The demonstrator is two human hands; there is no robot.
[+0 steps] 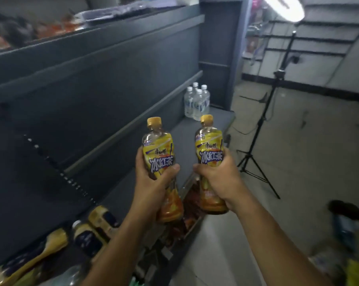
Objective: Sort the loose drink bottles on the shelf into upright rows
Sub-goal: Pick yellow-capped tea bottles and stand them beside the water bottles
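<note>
You've got one iced tea bottle in each hand, both upright w/ yellow caps up, held out over the dark shelf. Your left hand is clamped round the lower half of the left tea bottle, thumb across the label front; your right hand is wrapped the same way round the right tea bottle, fingers on the far side. The two bottles sit side by side, near each other but not touching. At the far end of the shelf, approx. against the back panel, four clear water bottles stand upright in a tight cluster, white caps on. Near you, bottom left, several loose bottles w/ yellow and dark labels lie on their sides in a jumble on the shelf; details are blurred. Right of the shelf, a black tripod stand is on the pale floor, well apart from your hands.
</note>
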